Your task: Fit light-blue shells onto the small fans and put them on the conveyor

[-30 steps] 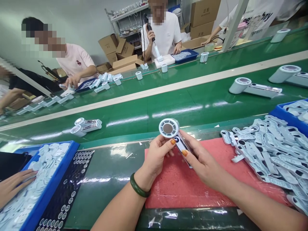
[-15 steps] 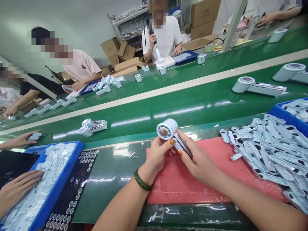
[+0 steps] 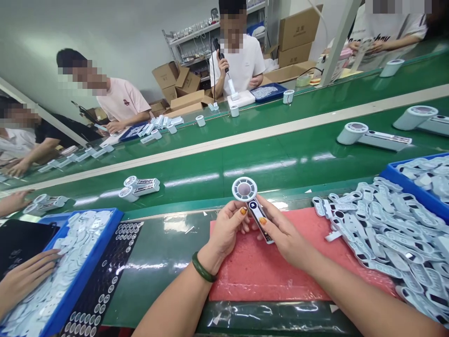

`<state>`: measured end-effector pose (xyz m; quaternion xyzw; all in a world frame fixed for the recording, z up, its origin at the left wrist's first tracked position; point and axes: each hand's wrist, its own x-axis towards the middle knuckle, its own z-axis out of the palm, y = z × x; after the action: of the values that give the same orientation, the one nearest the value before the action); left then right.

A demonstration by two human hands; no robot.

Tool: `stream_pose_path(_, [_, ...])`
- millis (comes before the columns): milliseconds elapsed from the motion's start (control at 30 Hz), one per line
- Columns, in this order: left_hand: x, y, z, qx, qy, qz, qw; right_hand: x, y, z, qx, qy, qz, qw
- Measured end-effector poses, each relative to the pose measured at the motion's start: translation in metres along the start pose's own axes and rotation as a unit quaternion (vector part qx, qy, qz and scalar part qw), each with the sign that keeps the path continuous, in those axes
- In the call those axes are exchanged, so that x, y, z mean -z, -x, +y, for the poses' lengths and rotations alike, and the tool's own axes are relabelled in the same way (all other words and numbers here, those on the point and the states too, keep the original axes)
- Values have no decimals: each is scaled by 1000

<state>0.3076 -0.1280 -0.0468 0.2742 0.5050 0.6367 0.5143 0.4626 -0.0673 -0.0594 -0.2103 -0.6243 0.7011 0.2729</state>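
The handheld device [image 3: 258,217] is held above the red mat [image 3: 266,276], its round head directed toward the far edge of the desk [image 3: 150,271] and its handle slanted toward the near right. The fingers of the left hand [image 3: 224,229] are closed on the device near the head; the fingers of the right hand [image 3: 294,238] are closed around the handle. The step in hand is judged to be inspection or alignment of the front face. For the next move, a firm handle grip should be maintained before the left fingers are released. Toward the right, clearance is limited by the parts pile [image 3: 379,224], which reaches onto the mat. More room is offered between the mat's left edge and the black sheet [image 3: 93,274], and above the green belt [image 3: 189,164] beyond the desk's far edge.
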Motion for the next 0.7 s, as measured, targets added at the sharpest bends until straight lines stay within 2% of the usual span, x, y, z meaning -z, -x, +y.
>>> stream_pose_path(533, [3,-2,-2,10,-10,30,999,3,-4,-2,-27,-57,-20,998])
stream_pose_path(633, [3,-3,-1,11,-8,31,999,2,-5,3,-18,-25,-11,999])
stream_pose_path(700, [3,-3,-1,12,-9,32,999,-1,-5,6,8,34,20,999])
